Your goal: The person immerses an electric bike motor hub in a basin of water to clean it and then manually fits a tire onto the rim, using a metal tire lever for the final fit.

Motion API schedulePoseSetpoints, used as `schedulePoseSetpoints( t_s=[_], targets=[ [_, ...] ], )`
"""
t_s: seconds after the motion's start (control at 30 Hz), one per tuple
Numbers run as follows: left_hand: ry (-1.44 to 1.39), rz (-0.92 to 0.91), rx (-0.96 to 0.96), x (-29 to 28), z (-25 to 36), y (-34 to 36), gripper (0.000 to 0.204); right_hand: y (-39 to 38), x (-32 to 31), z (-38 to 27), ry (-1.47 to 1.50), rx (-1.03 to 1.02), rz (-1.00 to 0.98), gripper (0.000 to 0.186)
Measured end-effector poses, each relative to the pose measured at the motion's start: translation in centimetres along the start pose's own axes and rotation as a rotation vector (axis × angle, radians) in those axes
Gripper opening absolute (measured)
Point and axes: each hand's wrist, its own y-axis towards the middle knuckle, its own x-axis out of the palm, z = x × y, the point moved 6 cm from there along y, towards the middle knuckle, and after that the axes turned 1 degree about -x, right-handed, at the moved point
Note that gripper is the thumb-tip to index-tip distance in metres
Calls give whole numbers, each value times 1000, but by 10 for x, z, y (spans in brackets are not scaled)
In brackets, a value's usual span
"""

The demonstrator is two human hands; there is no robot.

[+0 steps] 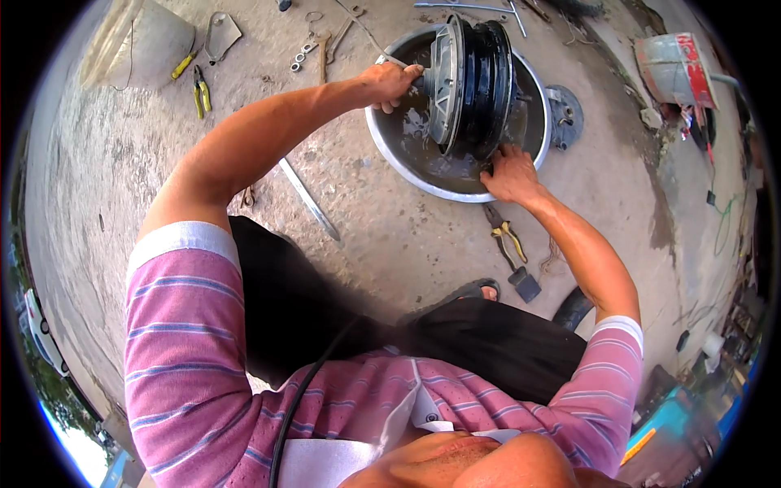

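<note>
A black and silver wheel hub motor is tilted on its side over a round metal basin of murky brown water. My left hand is closed around the axle end on the hub's left side, where a cable also runs. At the hub's lower edge, my right hand has its fingers curled against the rim, above the basin's near lip. The undersides of the right fingertips are partly hidden. Wet patches show on the hub's black drum.
A round grey metal cover lies right of the basin. Nearer me are yellow-handled pliers and a flat dark scraper. A metal bar, more pliers and a pale bucket are leftward; a red-and-grey bucket stands far right.
</note>
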Motion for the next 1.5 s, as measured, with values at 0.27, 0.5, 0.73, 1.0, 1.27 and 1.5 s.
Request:
schedulePoseSetpoints(
  t_s=[0.27, 0.5, 0.73, 1.0, 1.27, 1.5],
  targets=[
    [-24, 8, -22, -8, -3, -6, 81, 34, 22, -9, 774, 274, -418, 42],
    [-17, 21, -3, -2, 5, 0, 78, -16, -103, 13, 1477, 322, -273, 15],
    [-12, 20, -9, -2, 5, 4, 77, -5, -211, -72, -104, -336, 764, 38],
    [-8, -10, -37, 1, 2, -6, 77, -50, -130, -95, -102, -357, 540, 69],
    [-28, -46, -35, 2, 4, -8, 77, -76, -37, -78, -28, -494, 321, 53],
    [-29, -42, -72, -5, 11, -11, 76, -33, -45, -8, 455, 63, 172, 48]
  ],
)
